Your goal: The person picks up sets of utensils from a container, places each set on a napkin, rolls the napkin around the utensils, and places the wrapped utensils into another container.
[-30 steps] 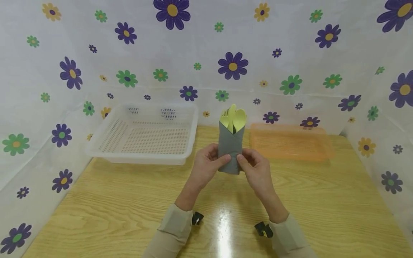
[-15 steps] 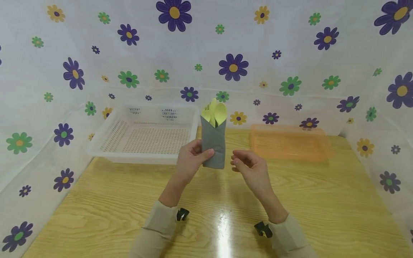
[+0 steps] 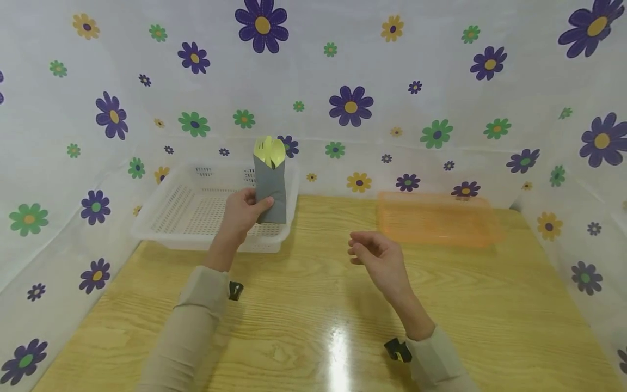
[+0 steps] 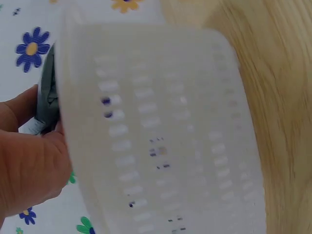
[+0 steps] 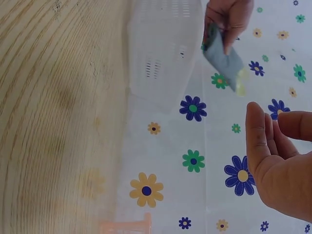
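My left hand (image 3: 243, 209) grips a grey folded napkin pouch (image 3: 271, 188) upright over the right part of the white perforated basket (image 3: 166, 228). Pale yellow plastic cutlery (image 3: 269, 151) sticks out of the pouch's top. In the left wrist view the left hand (image 4: 29, 161) holds the grey pouch (image 4: 47, 97) beside the blurred basket (image 4: 161, 131). My right hand (image 3: 379, 258) hovers over the table with fingers loosely curled, holding nothing. The right wrist view shows the right hand (image 5: 278, 165) empty, and the pouch (image 5: 223, 58) far off.
An orange translucent tray (image 3: 438, 220) lies at the back right of the wooden table (image 3: 318, 321). Flowered white sheeting (image 3: 343, 81) walls the table on three sides. The white basket holds nothing that I can see.
My right hand let go of the pouch and stayed near the middle. My left hand carried the pouch left and away, from the table's centre to above the white basket.
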`<state>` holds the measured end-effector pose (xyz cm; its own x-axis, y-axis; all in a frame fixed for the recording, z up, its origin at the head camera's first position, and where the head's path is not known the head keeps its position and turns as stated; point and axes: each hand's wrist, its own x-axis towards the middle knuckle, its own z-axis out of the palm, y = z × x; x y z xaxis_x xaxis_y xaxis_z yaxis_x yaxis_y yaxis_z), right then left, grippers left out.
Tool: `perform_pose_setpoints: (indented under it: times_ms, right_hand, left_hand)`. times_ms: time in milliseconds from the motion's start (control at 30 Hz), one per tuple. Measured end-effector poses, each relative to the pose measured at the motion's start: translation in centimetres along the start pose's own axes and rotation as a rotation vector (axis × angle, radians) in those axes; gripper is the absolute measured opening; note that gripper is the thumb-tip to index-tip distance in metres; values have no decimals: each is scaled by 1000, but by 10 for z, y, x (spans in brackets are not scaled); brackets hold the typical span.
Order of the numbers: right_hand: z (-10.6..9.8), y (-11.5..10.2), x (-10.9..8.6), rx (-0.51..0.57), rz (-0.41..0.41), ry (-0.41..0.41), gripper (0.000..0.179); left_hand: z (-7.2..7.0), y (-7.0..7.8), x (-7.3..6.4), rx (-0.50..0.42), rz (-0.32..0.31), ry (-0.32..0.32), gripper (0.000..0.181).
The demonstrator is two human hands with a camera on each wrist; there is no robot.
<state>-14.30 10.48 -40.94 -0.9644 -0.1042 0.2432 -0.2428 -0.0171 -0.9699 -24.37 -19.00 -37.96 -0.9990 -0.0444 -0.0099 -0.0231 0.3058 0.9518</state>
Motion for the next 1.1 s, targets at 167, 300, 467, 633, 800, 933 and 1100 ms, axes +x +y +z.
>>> perform_pose_setpoints:
  times_ms: [167, 300, 467, 633, 800, 933, 1100]
  right_hand:
    - [0, 0, 0, -12, 12, 1, 20]
    - [-1, 0, 0, -22, 23, -4, 20]
    - [0, 1, 0, -33, 38, -2, 20]
    - [-2, 1, 0, -50, 44, 1, 20]
    - [-2, 1, 0, -56, 46, 1, 19]
    - [-3, -1, 0, -56, 40, 3, 19]
    - [-4, 0, 2, -56, 37, -3, 18]
  left_hand:
    - [-6, -12, 21, 174, -100, -36, 49]
    - [-6, -22, 33, 298, -159, -95, 45]
    - [-2, -27, 38, 439, -229, -91, 35]
    - [4, -33, 44, 547, -297, -86, 44]
    - [8, -34, 45, 638, -361, -122, 49]
    - [9, -31, 47, 682, -395, -175, 50]
    - [7, -28, 50, 738, -434, -234, 52]
